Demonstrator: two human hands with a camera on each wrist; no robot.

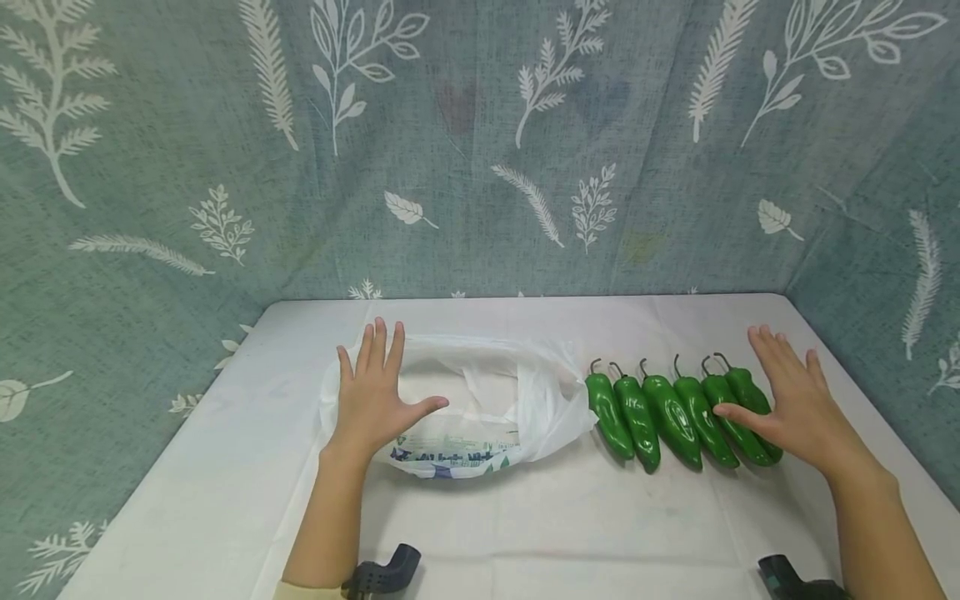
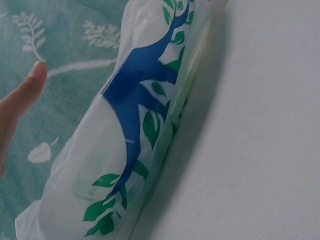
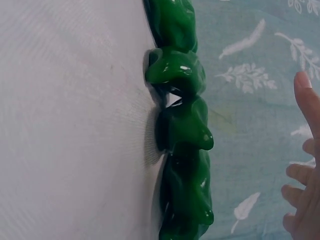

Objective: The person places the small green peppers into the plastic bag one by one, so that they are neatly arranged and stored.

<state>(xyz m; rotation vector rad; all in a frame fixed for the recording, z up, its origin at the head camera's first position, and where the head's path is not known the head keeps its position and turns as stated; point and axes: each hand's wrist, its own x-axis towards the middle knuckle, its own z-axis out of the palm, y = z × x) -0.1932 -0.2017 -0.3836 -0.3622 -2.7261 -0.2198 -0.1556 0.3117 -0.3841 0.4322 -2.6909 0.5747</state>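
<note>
A white plastic bag (image 1: 555,400) lies on the table with its mouth spread wide; blue and green print (image 2: 135,95) shows on its side. Over the bag's left part, my left hand (image 1: 378,400) is held with fingers straight and thumb stretched out, holding nothing. Several glossy green peppers (image 1: 667,421) lie side by side in a row to the right of the bag, stems pointing away from me. My right hand (image 1: 798,408) hovers at the row's right end, fingers extended and grasping nothing; its thumb overlaps the last peppers in the head view.
A white cloth covers the table (image 1: 585,525). Behind and at both sides hangs a blue-green curtain (image 1: 465,208) with white leaf patterns. A dark device (image 1: 386,571) sits at the left wrist and another dark device (image 1: 795,579) at the right.
</note>
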